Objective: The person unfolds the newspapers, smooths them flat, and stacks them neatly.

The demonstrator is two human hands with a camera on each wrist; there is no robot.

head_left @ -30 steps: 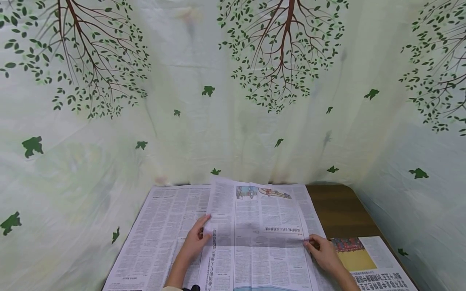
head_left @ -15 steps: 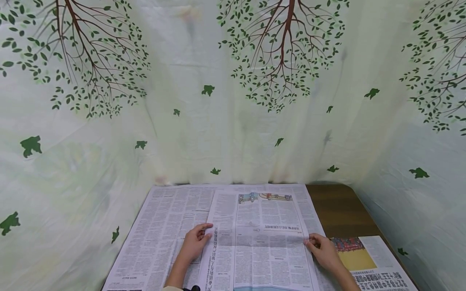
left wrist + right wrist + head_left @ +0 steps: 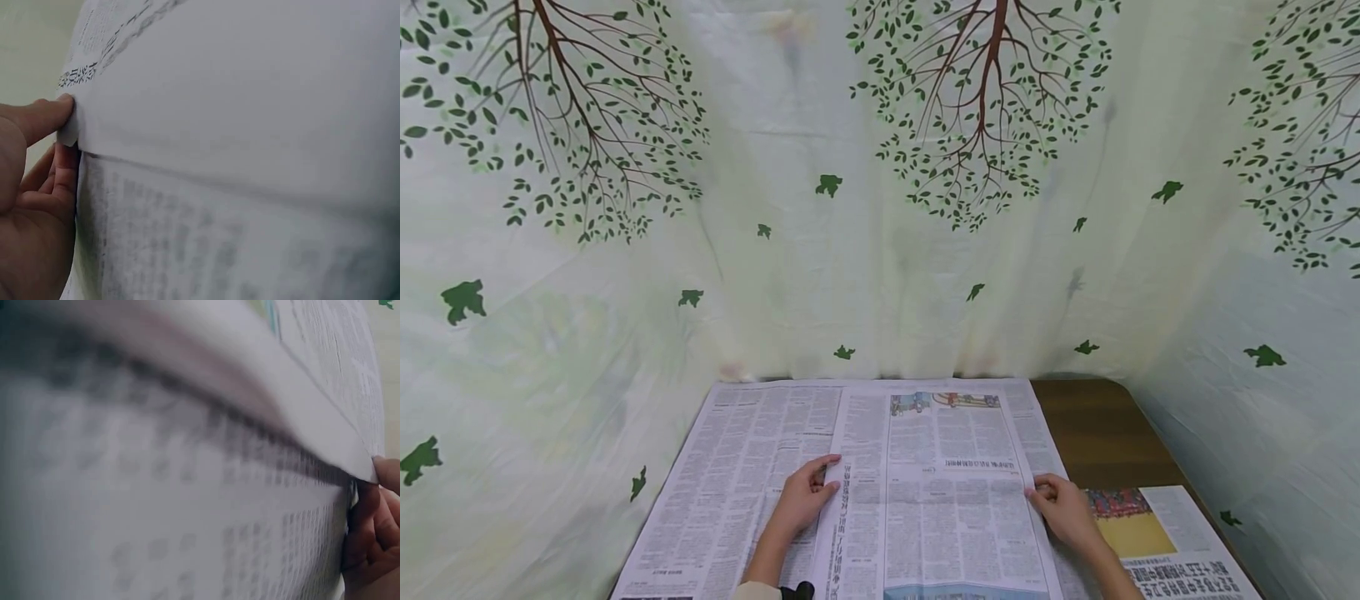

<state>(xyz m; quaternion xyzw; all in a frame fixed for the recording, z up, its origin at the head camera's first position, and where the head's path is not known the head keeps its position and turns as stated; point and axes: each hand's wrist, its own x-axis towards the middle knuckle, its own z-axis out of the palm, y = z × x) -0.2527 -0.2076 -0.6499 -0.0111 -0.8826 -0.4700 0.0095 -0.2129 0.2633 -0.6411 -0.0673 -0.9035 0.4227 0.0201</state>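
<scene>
A newspaper sheet [image 3: 955, 517] printed with columns of text and small coloured pictures lies in front of me, over a wider spread of newspaper [image 3: 752, 475]. My left hand [image 3: 805, 496] pinches its left edge. In the left wrist view the thumb [image 3: 53, 115] is on top of the paper and the curled fingers [image 3: 65, 178] are beneath. On the opposite edge, my right hand [image 3: 1063, 510] pinches the same sheet between thumb and fingers. The right wrist view shows the sheet's near part [image 3: 312, 425] bowed up over the printed page below.
Another newspaper page [image 3: 1187, 533] with a red and yellow photo lies at the right, partly behind my right forearm. Dark brown tabletop [image 3: 1097, 433] shows at the back right. A pale curtain [image 3: 895, 317] with printed trees and leaves hangs behind and around the table.
The sheet's far end, raised a second ago, has come down onto the spread. My left hand dipped slightly, then rose a little; my right hand has shifted slightly away from me.
</scene>
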